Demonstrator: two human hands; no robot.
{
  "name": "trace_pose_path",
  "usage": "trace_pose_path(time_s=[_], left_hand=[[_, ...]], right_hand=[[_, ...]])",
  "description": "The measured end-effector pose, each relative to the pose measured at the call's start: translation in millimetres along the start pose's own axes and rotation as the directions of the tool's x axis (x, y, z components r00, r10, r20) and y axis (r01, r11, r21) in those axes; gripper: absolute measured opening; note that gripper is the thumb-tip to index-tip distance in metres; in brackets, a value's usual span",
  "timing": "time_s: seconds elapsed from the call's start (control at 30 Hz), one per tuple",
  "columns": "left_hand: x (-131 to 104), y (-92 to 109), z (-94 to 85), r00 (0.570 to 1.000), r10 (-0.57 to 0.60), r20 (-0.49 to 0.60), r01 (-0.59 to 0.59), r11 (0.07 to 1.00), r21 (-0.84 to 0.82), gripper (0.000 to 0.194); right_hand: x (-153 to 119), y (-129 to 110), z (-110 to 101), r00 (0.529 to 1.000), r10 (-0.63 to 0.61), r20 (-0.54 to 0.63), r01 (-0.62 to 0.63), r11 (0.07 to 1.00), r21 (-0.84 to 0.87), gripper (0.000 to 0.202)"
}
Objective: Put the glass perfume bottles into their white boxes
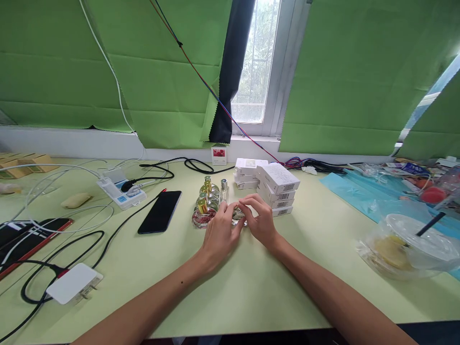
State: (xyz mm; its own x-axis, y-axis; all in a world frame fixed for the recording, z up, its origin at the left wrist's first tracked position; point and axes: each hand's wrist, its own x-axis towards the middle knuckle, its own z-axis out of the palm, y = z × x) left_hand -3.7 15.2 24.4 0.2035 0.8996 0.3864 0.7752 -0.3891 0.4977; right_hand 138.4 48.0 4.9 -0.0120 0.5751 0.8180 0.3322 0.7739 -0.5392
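Note:
Between my two hands stands a small round glass perfume bottle (238,218), mostly covered by fingers. My left hand (223,229) is closed around its left side. My right hand (261,221) pinches at its top, where the fingertips of both hands meet; what exactly sits under them is hidden. Just left of my hands, a row of round glass perfume bottles with gold necks (204,211) runs away from me; the nearest looks reddish inside. A slim clear bottle with a silver top (224,190) stands behind my left hand.
White boxes (278,184) are stacked behind my right hand. A black phone (160,212) lies to the left, with a power strip (122,189), cables and a white charger (74,283) beyond. At right are a bagged plastic cup (413,244) and blue sheeting (354,194).

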Motion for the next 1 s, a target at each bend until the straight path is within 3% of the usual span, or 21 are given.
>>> trace_pose_path(time_s=[1.0], left_hand=[[0.0,1.7,-1.7,1.000,0.019,-0.006,-0.019,1.000,-0.015,0.030]], right_hand=[[2.0,0.2,-1.6,1.000,0.006,0.018,-0.007,1.000,0.023,0.015]])
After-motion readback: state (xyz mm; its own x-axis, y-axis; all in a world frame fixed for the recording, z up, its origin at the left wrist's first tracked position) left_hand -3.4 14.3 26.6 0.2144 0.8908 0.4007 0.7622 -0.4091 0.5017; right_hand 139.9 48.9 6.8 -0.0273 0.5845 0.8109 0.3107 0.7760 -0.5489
